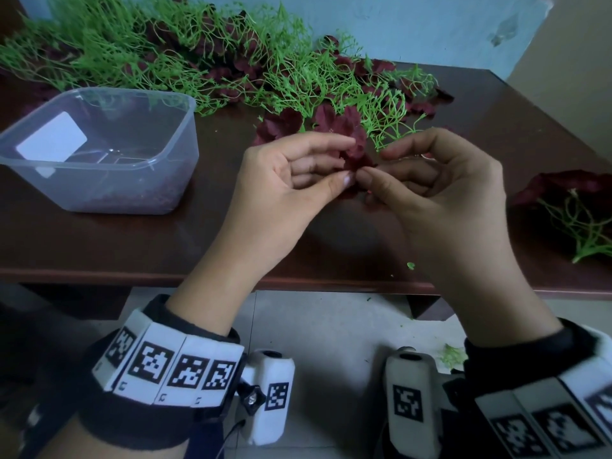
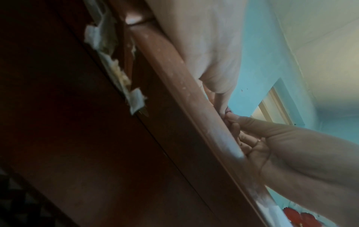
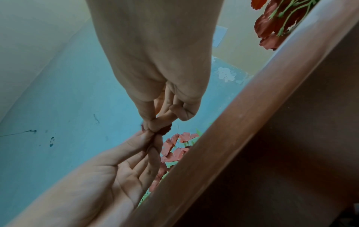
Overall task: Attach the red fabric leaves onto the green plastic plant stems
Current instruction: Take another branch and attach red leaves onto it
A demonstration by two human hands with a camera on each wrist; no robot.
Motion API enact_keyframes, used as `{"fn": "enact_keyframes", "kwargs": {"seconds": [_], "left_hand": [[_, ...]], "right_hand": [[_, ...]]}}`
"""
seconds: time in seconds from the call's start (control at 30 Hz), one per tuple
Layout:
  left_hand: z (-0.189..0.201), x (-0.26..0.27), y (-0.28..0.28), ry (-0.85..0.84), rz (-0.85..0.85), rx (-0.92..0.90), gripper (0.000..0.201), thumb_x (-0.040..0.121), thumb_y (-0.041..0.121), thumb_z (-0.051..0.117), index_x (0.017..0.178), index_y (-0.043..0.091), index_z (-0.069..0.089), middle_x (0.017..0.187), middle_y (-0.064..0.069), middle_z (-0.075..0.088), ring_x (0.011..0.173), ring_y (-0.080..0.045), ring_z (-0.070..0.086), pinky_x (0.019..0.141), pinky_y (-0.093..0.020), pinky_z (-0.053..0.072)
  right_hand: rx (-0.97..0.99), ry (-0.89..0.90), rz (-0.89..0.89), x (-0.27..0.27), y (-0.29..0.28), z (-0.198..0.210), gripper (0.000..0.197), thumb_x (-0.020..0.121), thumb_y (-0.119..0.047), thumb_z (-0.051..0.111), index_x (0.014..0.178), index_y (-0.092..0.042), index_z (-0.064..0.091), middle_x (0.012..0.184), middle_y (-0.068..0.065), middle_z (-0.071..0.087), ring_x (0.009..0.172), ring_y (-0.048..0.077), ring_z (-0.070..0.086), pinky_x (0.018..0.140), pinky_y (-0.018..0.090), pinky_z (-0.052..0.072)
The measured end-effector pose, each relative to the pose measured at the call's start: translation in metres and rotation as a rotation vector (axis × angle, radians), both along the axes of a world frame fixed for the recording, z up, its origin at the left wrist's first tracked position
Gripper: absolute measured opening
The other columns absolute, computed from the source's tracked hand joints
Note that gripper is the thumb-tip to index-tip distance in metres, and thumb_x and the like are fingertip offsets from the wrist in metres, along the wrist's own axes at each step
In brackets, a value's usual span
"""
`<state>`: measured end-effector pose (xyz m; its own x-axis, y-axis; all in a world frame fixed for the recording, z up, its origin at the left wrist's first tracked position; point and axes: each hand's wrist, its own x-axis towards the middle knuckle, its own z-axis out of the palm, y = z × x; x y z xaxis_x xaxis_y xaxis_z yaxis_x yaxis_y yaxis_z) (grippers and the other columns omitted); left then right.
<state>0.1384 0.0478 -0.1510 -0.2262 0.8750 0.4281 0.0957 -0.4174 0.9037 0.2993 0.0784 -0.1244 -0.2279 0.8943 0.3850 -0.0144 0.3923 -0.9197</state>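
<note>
Red fabric leaves: frame centre, above table; pinched between left hand and right hand, thumbs meeting beneath; stem unseen.

Between the hands, the fingers cover most of the red leaf, any stem there cannot be made out, and the desk edge hides both hands' fingertips in the left wrist view.

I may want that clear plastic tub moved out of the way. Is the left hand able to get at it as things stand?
Probably yes, once freed. The tub sits just left of the left hand with bare table between. But that hand pinches a red leaf together with the right hand.
</note>
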Motion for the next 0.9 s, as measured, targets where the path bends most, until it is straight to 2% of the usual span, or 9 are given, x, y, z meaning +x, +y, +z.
{"fn": "enact_keyframes", "kwargs": {"seconds": [0.27, 0.43, 0.67, 0.83, 0.9], "left_hand": [[0.0028, -0.0002, -0.0038, 0.048, 0.039, -0.004, 0.028, 0.086, 0.002, 0.078, 0.110, 0.016, 0.075, 0.098, 0.012, 0.078, 0.098, -0.003, 0.074, 0.085, -0.014, 0.054], [0.0026, -0.0018, -0.0041, 0.065, 0.026, -0.008, 0.025, 0.087, 0.003, 0.078, 0.109, 0.014, 0.077, 0.098, 0.008, 0.079, 0.098, -0.006, 0.075, 0.088, -0.017, 0.055], [0.0037, 0.0005, -0.0040, 0.011, 0.016, -0.027, 0.022, 0.084, 0.004, 0.081, 0.105, 0.011, 0.077, 0.092, 0.003, 0.080, 0.090, -0.006, 0.076, 0.079, -0.016, 0.055], [0.0036, 0.0001, -0.0037, -0.011, -0.008, -0.043, 0.021, 0.084, 0.001, 0.080, 0.103, 0.010, 0.077, 0.091, 0.000, 0.080, 0.090, -0.009, 0.076, 0.079, -0.016, 0.056], [0.0037, 0.0000, -0.0035, -0.030, -0.026, -0.053, 0.021, 0.084, 0.000, 0.079, 0.103, 0.009, 0.076, 0.091, -0.001, 0.080, 0.090, -0.010, 0.076, 0.080, -0.017, 0.056]], "right_hand": [[-0.013, -0.030, 0.019, 0.0007, -0.0014, 0.0031, 0.031, 0.080, -0.005, 0.080, 0.104, -0.004, 0.062, 0.074, 0.009, 0.076, 0.062, 0.019, 0.072, 0.066, 0.026, 0.058], [-0.005, -0.056, 0.009, 0.0010, -0.0019, 0.0038, 0.035, 0.079, -0.006, 0.080, 0.108, -0.005, 0.061, 0.074, 0.008, 0.075, 0.061, 0.019, 0.071, 0.066, 0.030, 0.061], [-0.025, -0.023, -0.015, 0.0061, -0.0009, 0.0050, 0.033, 0.080, -0.003, 0.079, 0.109, -0.002, 0.063, 0.076, 0.008, 0.076, 0.064, 0.021, 0.074, 0.065, 0.026, 0.060], [0.039, -0.066, -0.042, 0.0047, -0.0006, 0.0019, 0.025, 0.082, -0.001, 0.078, 0.105, -0.003, 0.069, 0.073, 0.010, 0.075, 0.065, 0.024, 0.073, 0.065, 0.027, 0.060], [0.098, -0.110, -0.071, 0.0040, -0.0002, 0.0002, 0.021, 0.083, -0.003, 0.078, 0.102, -0.004, 0.072, 0.075, 0.008, 0.075, 0.064, 0.021, 0.073, 0.064, 0.028, 0.061]]}}
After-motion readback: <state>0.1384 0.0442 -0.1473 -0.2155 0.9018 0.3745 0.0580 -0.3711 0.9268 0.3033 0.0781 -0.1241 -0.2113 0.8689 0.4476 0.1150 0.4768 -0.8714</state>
